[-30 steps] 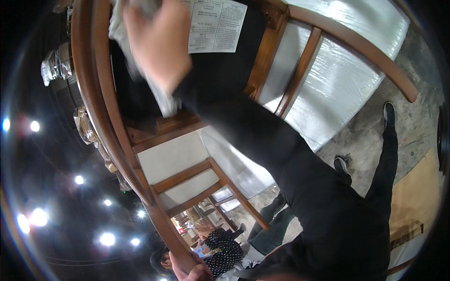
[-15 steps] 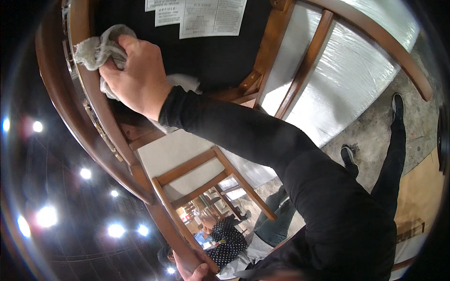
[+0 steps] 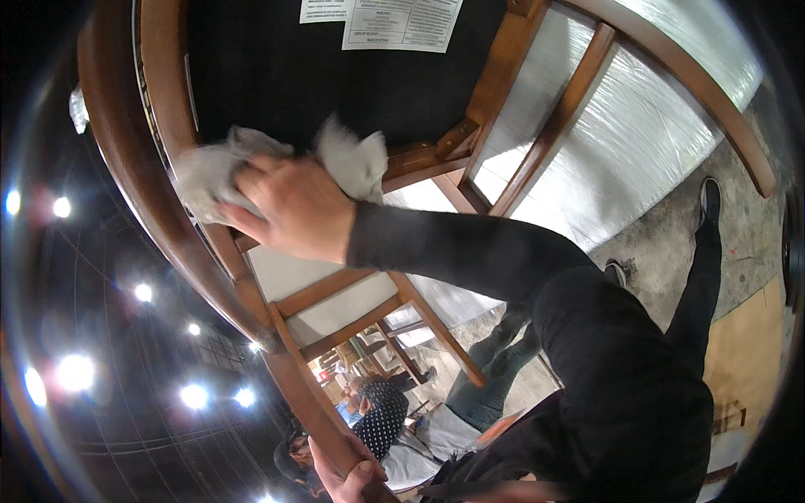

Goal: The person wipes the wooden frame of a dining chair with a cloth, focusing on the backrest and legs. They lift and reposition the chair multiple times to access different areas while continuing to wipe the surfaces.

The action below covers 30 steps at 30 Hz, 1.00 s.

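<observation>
My right hand (image 3: pixel 293 205) is closed around a greyish-white cloth (image 3: pixel 210 180), which lies against the brown wooden frame (image 3: pixel 168 84) of a piece of furniture, probably a chair. Hand and cloth are blurred by motion; a loose end of the cloth (image 3: pixel 356 159) sticks up past the wrist. A black underside panel (image 3: pixel 319 92) with white paper labels (image 3: pixel 402 23) spans the frame. At the bottom, my left hand (image 3: pixel 348 474) wraps its fingers around a wooden leg (image 3: pixel 310 411) of the same frame.
Plastic-wrapped pale panels (image 3: pixel 620 142) stand behind the frame at right, over a concrete floor (image 3: pixel 671 226). A person in a dotted top (image 3: pixel 381 419) is lower down, and another person's dark-clad leg (image 3: pixel 708 277) shows at right. Bright ceiling lamps (image 3: pixel 75 373) hang at left.
My right hand has slid the cloth down along the frame, toward the corner near the crossbar. My left hand keeps its hold on the leg. The view has shifted slightly.
</observation>
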Motion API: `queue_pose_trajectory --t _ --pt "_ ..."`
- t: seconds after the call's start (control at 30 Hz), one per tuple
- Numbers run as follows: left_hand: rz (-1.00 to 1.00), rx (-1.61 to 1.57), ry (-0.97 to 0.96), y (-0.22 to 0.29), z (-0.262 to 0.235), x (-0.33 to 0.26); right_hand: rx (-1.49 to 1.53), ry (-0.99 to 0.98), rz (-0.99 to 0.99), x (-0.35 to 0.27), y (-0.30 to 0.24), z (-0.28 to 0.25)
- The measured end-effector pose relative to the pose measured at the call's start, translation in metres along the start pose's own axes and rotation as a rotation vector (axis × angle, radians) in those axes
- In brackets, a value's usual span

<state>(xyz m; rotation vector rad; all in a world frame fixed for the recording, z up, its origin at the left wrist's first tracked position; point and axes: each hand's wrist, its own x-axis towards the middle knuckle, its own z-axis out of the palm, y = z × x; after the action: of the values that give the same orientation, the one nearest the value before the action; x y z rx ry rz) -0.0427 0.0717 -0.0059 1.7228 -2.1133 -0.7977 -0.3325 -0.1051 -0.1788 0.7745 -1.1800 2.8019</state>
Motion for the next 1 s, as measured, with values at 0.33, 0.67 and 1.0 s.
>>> queue_pose_trajectory --t 0.33,0.67,1.0 --pt "-0.031 -0.002 -0.020 0.008 0.007 -0.002 -0.162 0.026 -0.079 0.005 0.002 -0.007" --pt "-0.061 -0.024 -0.001 0.005 0.003 -0.003 -0.052 0.128 -0.171 -0.017 0.041 -0.049" --pt "-0.087 -0.089 0.003 0.008 0.008 -0.004 -0.417 -0.234 -0.184 -0.082 0.032 -0.045"
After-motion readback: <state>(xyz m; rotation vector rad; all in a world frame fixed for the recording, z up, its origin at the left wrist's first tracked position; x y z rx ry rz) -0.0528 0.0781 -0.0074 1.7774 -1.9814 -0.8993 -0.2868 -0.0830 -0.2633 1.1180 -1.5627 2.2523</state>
